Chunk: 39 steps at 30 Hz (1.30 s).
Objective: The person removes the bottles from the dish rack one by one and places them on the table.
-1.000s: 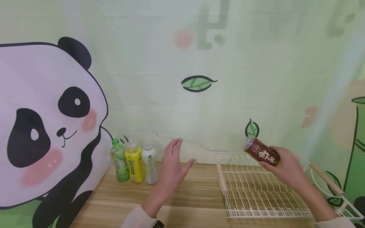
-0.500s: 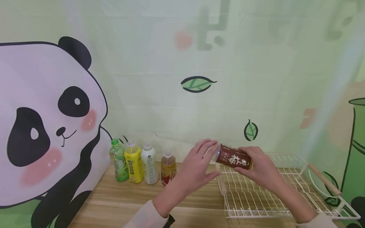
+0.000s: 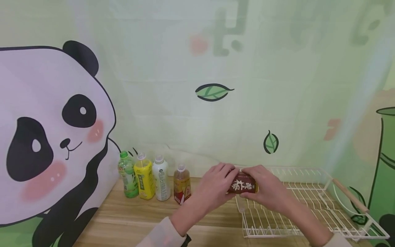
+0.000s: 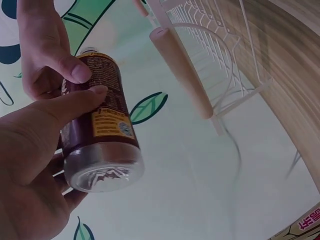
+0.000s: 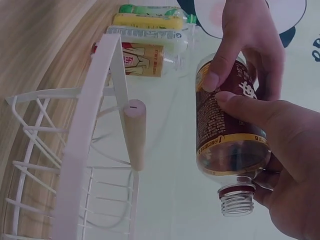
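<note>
Both hands hold a plastic bottle (image 3: pixel 243 181) with a dark brown label and white lettering, lying sideways above the left end of the wire rack. My left hand (image 3: pixel 213 185) wraps round its base end, where clear plastic shows below the label in the left wrist view. Round the neck end curls my right hand (image 3: pixel 268 188). In the right wrist view, the threaded neck (image 5: pixel 236 200) is bare of a cap. Both thumbs (image 5: pixel 212 80) press on the label, tips close together.
A white wire rack (image 3: pixel 271 236) with wooden handles (image 3: pixel 350 195) stands on the wooden table at right. Left of the hands stand a green bottle (image 3: pixel 128 175), a yellow bottle (image 3: pixel 144 178), a white bottle (image 3: pixel 161 180) and an amber bottle (image 3: pixel 182 185). A panda-printed cloth hangs behind.
My right hand has brought the brown-labelled bottle leftward and down from over the rack. My left hand, empty and spread before, has moved right and now grips the bottle too, uncovering the amber bottle.
</note>
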Tool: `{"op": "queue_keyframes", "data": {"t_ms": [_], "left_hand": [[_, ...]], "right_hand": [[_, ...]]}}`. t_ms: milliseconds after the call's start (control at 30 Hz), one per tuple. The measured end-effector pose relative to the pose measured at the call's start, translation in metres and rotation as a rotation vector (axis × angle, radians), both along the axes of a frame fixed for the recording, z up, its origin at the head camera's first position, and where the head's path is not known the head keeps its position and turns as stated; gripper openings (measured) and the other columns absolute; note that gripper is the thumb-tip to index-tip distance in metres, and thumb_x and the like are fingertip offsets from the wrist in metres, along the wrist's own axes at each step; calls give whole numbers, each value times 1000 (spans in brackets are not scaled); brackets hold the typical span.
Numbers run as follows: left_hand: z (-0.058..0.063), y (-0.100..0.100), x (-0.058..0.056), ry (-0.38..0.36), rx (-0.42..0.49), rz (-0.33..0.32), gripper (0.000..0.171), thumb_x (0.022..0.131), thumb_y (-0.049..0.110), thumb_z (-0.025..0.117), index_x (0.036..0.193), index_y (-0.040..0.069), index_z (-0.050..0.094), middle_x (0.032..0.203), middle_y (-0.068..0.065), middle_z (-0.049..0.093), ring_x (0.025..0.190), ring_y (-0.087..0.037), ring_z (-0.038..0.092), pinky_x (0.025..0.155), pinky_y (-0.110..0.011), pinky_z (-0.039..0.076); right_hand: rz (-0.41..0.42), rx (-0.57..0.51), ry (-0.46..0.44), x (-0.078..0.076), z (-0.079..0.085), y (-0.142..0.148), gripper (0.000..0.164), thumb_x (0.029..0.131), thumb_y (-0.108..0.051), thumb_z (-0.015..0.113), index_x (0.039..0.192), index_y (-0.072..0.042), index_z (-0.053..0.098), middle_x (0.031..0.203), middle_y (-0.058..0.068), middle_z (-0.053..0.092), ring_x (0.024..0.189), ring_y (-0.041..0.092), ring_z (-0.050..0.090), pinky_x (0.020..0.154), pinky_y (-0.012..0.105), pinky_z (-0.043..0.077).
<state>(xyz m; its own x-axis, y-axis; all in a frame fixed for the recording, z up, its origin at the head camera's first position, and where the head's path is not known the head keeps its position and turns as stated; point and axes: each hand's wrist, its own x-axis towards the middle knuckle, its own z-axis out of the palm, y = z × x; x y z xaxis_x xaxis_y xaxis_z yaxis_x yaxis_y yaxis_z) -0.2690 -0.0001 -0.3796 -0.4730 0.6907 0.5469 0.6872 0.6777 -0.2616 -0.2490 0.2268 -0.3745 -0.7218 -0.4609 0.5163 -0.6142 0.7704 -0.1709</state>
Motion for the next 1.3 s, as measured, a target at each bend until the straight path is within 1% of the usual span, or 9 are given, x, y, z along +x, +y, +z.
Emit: {"op": "queue_keyframes", "data": {"t_ms": [133, 367, 667, 767, 900, 967, 1033, 1200, 1300], "left_hand": [[-2, -1, 2, -15, -5, 15, 69, 87, 50, 86, 139, 12, 62, 134, -2, 60, 124, -19, 57, 104, -34, 54], [-5, -3, 2, -62, 6, 15, 72, 86, 48, 88, 141, 11, 61, 137, -3, 60, 126, -20, 57, 105, -35, 54], [-8, -7, -3, -55, 13, 23, 71, 86, 50, 87, 140, 12, 61, 133, -2, 62, 124, -19, 58, 102, -34, 55], [-11, -9, -3, -93, 24, 23, 71, 86, 48, 88, 139, 11, 60, 132, -2, 62, 122, -19, 58, 102, -34, 55], [-18, -18, -7, -161, 52, 36, 72, 88, 46, 87, 142, 9, 57, 134, -4, 61, 122, -20, 59, 102, -36, 55], [-23, -25, -10, -207, 82, 53, 74, 88, 47, 86, 144, 9, 56, 136, -4, 60, 122, -21, 58, 103, -37, 55], [-29, -33, -14, -270, 134, 75, 76, 90, 46, 85, 148, 9, 53, 140, -5, 58, 124, -21, 57, 103, -38, 55], [-49, -50, -25, -436, 332, 109, 77, 94, 39, 83, 156, 10, 48, 147, -5, 52, 129, -22, 54, 101, -42, 56], [-62, -56, -30, -497, 448, 108, 76, 94, 36, 83, 156, 10, 47, 148, -7, 51, 131, -24, 54, 102, -45, 56]], "right_hand": [[4, 24, 12, 2, -1, -5, 67, 76, -28, 98, 132, -7, 67, 123, 5, 70, 109, 21, 63, 88, 44, 61], [9, 30, 25, 1, -4, -7, 68, 76, -29, 98, 132, -7, 67, 125, 6, 70, 111, 22, 64, 90, 45, 60], [21, 36, 42, -1, -5, -10, 68, 78, -31, 96, 134, -7, 66, 128, 6, 69, 114, 23, 63, 91, 45, 60], [31, 25, 37, -1, -6, -11, 71, 78, -29, 96, 137, -5, 64, 131, 9, 68, 117, 27, 64, 94, 47, 60], [39, -3, 67, 0, -4, -7, 77, 78, -30, 97, 141, -1, 61, 136, 15, 64, 124, 34, 63, 98, 51, 59], [32, -18, 80, 1, -1, -2, 80, 79, -30, 96, 143, -1, 59, 139, 17, 63, 128, 37, 61, 100, 53, 58], [17, -30, 71, 2, 2, 4, 80, 81, -33, 95, 145, -1, 58, 142, 18, 61, 131, 39, 59, 102, 56, 56], [-43, -42, -43, 11, 10, 23, 80, 89, -42, 87, 149, -1, 54, 147, 20, 58, 136, 43, 53, 106, 63, 50], [-48, -31, -98, 16, 9, 33, 77, 92, -45, 83, 147, 0, 55, 145, 20, 59, 135, 44, 54, 106, 65, 49]]}}
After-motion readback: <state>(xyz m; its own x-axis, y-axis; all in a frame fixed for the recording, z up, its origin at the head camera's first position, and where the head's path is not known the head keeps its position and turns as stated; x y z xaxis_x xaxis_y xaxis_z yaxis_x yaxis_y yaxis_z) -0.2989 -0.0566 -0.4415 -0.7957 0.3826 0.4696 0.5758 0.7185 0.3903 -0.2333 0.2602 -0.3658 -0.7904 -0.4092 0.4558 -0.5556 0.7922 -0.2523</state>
